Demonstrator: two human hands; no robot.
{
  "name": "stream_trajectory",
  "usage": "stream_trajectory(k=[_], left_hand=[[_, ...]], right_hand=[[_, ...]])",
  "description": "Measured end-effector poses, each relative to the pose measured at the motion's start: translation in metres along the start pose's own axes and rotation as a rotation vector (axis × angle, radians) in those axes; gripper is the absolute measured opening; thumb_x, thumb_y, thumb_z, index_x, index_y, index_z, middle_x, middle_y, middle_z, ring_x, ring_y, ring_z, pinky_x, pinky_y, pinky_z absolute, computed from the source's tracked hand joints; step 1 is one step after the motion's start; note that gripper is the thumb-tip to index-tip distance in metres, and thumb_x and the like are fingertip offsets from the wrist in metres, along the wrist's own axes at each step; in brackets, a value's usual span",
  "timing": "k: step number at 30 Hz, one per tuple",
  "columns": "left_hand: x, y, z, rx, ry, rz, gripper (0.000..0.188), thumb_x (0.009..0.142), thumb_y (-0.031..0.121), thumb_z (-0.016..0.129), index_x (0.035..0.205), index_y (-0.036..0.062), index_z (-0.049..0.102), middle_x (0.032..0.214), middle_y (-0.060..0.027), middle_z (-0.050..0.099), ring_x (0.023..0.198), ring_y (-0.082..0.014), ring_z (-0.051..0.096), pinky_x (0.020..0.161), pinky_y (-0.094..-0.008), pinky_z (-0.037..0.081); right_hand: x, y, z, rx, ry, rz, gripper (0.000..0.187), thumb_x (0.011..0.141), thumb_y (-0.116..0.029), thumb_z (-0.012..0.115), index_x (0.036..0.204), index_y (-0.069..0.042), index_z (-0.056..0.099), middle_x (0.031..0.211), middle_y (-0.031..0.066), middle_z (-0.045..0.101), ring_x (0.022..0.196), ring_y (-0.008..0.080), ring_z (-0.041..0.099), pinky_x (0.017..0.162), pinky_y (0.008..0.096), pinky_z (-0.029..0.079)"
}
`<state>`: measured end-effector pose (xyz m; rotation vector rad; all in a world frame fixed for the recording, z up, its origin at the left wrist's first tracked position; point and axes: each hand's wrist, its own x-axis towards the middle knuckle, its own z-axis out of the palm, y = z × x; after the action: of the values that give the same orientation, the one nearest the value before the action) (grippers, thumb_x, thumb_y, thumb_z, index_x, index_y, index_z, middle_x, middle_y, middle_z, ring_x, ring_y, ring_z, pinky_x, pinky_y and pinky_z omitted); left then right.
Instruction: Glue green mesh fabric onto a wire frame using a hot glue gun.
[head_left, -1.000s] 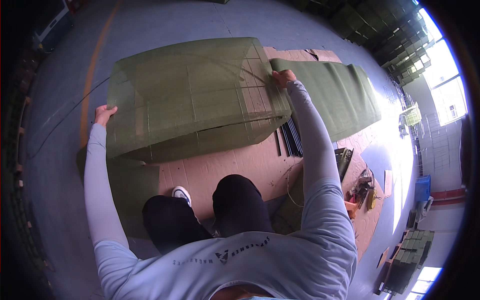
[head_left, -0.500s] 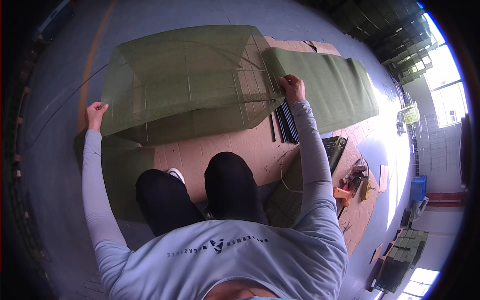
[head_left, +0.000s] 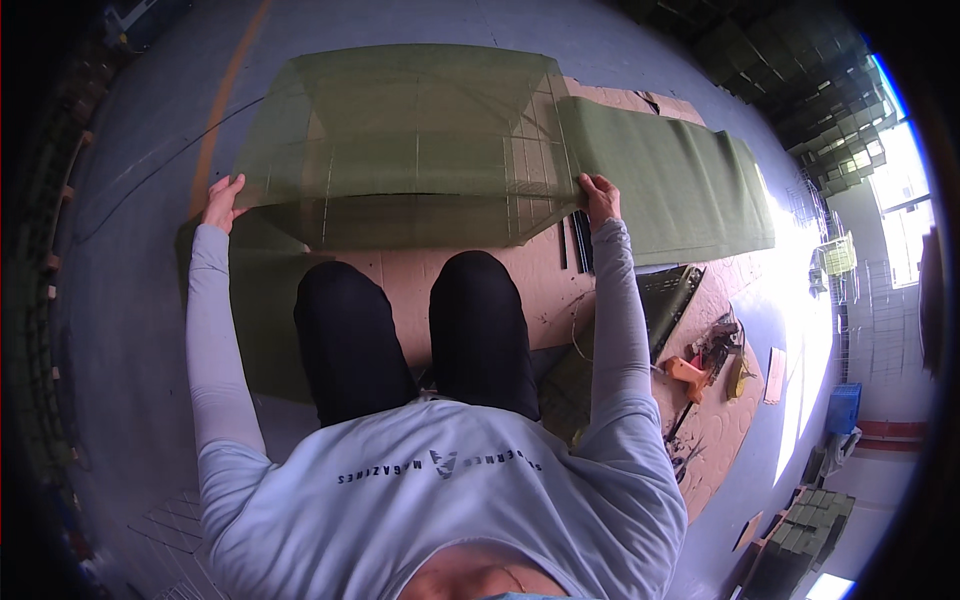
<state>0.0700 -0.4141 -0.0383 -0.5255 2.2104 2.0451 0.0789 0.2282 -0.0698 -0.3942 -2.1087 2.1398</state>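
Before my knees, a see-through green mesh sheet (head_left: 430,115) lies draped over a box-shaped wire frame (head_left: 417,155), whose thin wires show through it. My left hand (head_left: 222,203) is closed on the sheet's near left corner, out beyond the frame's side. At the near right corner my right hand (head_left: 600,200) pinches the mesh beside the frame's edge. Between the hands the near edge runs almost straight across. More green mesh (head_left: 680,180) stretches away to the right, lying in soft folds. Which piece it belongs to I cannot tell.
Flattened cardboard (head_left: 400,290) covers the floor under the frame. Black strips (head_left: 570,245) lie by my right hand. An orange-handled tool (head_left: 687,375) and a yellow item (head_left: 738,380) rest on cardboard at the right. A blue crate (head_left: 843,410) and stacked green bundles (head_left: 810,530) stand farther right.
Both hands have drawn the mesh's near edge straighter and more level. The left hand has shifted up and to the right in view, and the right hand slightly right and down.
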Motion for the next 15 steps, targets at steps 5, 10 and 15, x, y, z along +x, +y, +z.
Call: stream_trajectory(k=[5, 10, 15], left_hand=[[-0.022, -0.019, 0.003, -0.145, 0.014, 0.06, 0.024, 0.085, 0.024, 0.049, 0.104, 0.0084, 0.051, 0.094, -0.0017, 0.056, 0.084, -0.0133, 0.055, 0.072, -0.0323, 0.046], [-0.033, -0.032, 0.014, -0.096, 0.048, 0.103, 0.018, 0.083, 0.018, 0.052, 0.099, 0.0085, 0.051, 0.091, -0.0005, 0.056, 0.081, -0.0106, 0.054, 0.065, -0.0259, 0.047], [-0.024, -0.064, 0.021, -0.122, 0.043, 0.169, 0.012, 0.079, 0.01, 0.056, 0.09, 0.008, 0.052, 0.084, 0.0007, 0.055, 0.074, -0.0103, 0.054, 0.058, -0.0271, 0.048]], right_hand=[[-0.016, 0.024, 0.002, 0.022, 0.04, -0.121, 0.018, 0.081, -0.021, 0.057, 0.081, -0.002, 0.057, 0.071, -0.001, 0.055, 0.062, 0.0077, 0.05, 0.055, 0.0212, 0.041], [-0.016, 0.037, -0.002, 0.038, 0.13, -0.167, 0.02, 0.079, -0.019, 0.059, 0.081, 0.001, 0.058, 0.07, -0.0002, 0.056, 0.061, 0.0078, 0.048, 0.057, 0.022, 0.038], [-0.03, 0.068, -0.028, -0.149, 0.254, -0.296, 0.017, 0.076, -0.016, 0.063, 0.072, 0.0, 0.058, 0.066, 0.0012, 0.057, 0.06, 0.0073, 0.05, 0.055, 0.0218, 0.041]])
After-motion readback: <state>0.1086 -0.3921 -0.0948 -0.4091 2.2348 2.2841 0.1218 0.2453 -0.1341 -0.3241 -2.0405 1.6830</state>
